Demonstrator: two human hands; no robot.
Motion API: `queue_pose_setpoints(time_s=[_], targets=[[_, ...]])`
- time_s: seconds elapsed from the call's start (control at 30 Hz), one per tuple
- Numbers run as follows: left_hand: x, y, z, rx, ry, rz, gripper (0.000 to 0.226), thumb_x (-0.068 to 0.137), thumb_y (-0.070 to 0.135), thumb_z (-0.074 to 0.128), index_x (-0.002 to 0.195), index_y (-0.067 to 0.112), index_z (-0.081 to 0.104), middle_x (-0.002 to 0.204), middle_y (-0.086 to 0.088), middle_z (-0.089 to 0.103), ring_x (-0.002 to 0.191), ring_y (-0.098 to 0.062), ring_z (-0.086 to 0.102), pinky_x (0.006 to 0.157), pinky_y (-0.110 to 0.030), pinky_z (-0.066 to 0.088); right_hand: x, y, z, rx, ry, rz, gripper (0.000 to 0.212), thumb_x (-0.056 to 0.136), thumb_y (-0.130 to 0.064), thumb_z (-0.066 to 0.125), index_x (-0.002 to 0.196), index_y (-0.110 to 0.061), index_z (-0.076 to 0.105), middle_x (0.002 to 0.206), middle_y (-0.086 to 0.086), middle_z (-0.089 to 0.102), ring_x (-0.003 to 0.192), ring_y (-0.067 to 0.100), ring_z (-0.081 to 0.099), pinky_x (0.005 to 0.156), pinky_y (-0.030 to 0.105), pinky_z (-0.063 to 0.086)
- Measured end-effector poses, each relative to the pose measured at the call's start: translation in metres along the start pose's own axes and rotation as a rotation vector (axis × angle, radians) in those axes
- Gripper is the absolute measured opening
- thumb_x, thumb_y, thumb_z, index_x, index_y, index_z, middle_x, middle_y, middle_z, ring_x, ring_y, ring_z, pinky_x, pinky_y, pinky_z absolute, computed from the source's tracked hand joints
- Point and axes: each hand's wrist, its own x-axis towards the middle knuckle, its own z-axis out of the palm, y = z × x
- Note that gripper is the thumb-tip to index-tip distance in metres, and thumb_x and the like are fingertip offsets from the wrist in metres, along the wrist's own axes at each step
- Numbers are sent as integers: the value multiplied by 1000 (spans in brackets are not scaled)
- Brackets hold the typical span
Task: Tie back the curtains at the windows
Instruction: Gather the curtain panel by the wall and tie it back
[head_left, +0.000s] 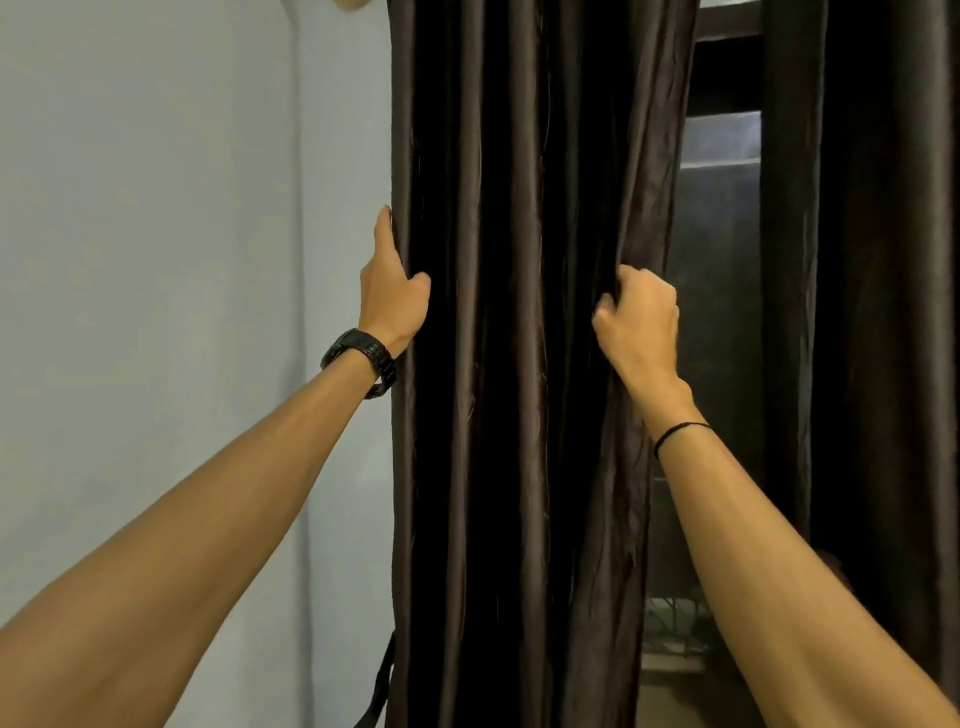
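Pale wall (156, 208), dark window (722, 249): L hand (392, 291) & R hand (639, 322) grip curtain (509, 260) edges.

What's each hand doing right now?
Left hand: grips the curtain at its left edge.
Right hand: grips the same curtain at its right edge.

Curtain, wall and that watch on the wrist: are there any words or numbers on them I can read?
There are no words, numbers or signs to read in this picture.
Dark curtain: plain cloth, no label showing.
Black watch: only the band and the edge of the case show, so nothing can be read.
Wall: no writing on it.
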Motion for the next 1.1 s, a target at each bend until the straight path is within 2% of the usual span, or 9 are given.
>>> queue_pose_setpoints(time_s=[0.07,0.13,0.3,0.4,0.53,0.7,0.83,0.97,1.1], targets=[[-2,-6,-6,-16,-35,-23,93,88,-23,39,166,23,16,154,3,48,77,17,62,66,-6,52,-5,-24,18,-15,-22,-108,8,87,1,49,85,-1,56,90,14,52,84,40,57,62,38,36],[-3,-13,-11,-32,-38,11,92,88,-24,38,165,24,21,147,11,49,83,29,56,71,0,47,-5,-62,40,42,-74,-256,12,87,-1,52,91,1,63,96,20,56,89,44,58,64,42,36],[-2,-20,-26,-110,-5,62,42,110,26,46,149,43,46,128,31,65,120,10,60,105,-16,47,-7,-160,86,50,-315,-485,31,90,3,50,118,2,63,115,18,57,104,38,59,81,42,49],[-10,-22,-36,-33,-47,133,63,103,18,55,160,29,33,150,13,55,135,-1,54,119,-32,42,-13,-149,98,97,-244,-444,35,92,-1,48,123,-3,64,112,16,57,102,37,59,82,42,52],[-38,-30,-32,-19,-150,122,79,92,3,55,163,24,26,151,9,54,135,-4,54,118,-33,43,-46,-100,93,91,-150,-309,48,90,-13,42,134,-20,59,115,10,52,107,34,48,88,51,46],[-95,-60,-13,-18,-272,13,87,95,-5,56,166,24,15,162,3,43,142,-8,49,120,-37,42,-133,-49,94,534,-368,-65,68,97,-67,42,157,-43,23,142,-4,40,134,18,42,112,43,38],[-149,-86,-3,-45,-427,-100,79,95,0,57,163,24,27,155,4,52,139,-8,52,118,-34,44,-200,-23,97,552,-409,35,83,96,-59,56,161,-39,8,156,-1,35,137,1,37,106,11,29],[-201,-120,-2,-45,-551,-291,75,86,-16,49,152,20,48,141,2,64,131,-12,60,113,-37,50,-249,0,102,493,-452,110,96,93,-55,65,161,-38,0,153,1,39,134,5,41,108,23,33],[-247,-155,3,92,-709,-308,80,90,-13,45,156,32,39,157,2,48,144,-15,46,122,-36,38,-291,15,112,399,-536,139,116,82,-44,80,160,-40,-5,145,2,45,126,12,49,102,26,42]])
